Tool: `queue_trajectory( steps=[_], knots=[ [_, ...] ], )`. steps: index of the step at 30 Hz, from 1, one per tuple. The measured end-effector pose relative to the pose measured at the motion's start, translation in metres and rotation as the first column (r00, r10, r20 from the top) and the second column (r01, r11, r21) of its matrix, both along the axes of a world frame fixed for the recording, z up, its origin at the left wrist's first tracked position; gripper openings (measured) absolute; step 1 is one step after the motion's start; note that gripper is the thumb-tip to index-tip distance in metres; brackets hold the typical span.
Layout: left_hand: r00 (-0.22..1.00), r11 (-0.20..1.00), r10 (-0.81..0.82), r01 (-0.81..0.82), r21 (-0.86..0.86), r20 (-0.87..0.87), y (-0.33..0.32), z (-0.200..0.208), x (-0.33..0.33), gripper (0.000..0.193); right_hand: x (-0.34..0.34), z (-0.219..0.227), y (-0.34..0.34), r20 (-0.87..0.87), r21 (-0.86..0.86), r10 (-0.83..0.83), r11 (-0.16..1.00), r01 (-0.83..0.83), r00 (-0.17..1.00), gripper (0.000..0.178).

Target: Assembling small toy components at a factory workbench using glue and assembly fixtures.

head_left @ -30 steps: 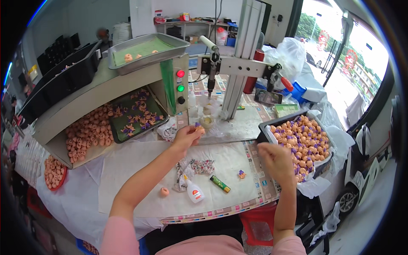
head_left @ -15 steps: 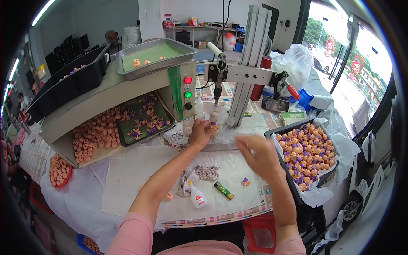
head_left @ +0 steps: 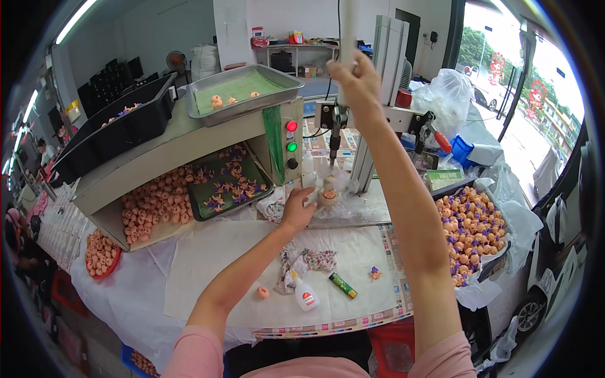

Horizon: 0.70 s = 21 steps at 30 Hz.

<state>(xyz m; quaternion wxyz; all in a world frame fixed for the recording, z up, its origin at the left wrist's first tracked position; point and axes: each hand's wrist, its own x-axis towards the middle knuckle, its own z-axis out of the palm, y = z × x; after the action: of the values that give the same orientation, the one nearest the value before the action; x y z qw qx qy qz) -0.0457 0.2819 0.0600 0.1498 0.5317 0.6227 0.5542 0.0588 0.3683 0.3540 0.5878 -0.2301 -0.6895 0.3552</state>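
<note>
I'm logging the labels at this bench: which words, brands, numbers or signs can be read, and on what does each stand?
Nothing here is clear enough to quote.
White bottle: label with red on it, lettering too small to read.
Green tube: printing too small to read.
Printed sheet along the table's edge: tiny coloured print, unreadable.
Red decoration at the doorway: no words I can make out.

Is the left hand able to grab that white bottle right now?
Probably yes: the left hand looks empty, nothing covers the white bottle, and only a low, crumpled flowery cloth lies between them.
</note>
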Motion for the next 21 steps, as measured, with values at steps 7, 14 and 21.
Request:
queue_trajectory(
  steps=[7, 14, 21],
  knots=[
    [0.976, 0.997, -0.073, 0.076, -0.003, 0.205, -0.097, 0.031, -0.063, 0.03, 0.063, -0.034, -0.098, 0.265, 0.499, 0.195, 0.811, -0.307, 0.944, 0.014],
    [0.998, 0.992, 0.03, -0.022, -0.128, 0.06, -0.203, 0.037, -0.096, 0.022, 0.064, -0.092, -0.112, 0.395, 0.666, -0.089, 0.713, -0.219, 0.914, 0.032],
    [0.903, 0.976, 0.105, -0.174, -0.132, -0.416, -0.274, 0.009, -0.091, 0.046, 0.073, -0.212, -0.189, 0.438, 0.279, -0.134, 0.96, 0.008, 0.889, 0.045]
  ],
)
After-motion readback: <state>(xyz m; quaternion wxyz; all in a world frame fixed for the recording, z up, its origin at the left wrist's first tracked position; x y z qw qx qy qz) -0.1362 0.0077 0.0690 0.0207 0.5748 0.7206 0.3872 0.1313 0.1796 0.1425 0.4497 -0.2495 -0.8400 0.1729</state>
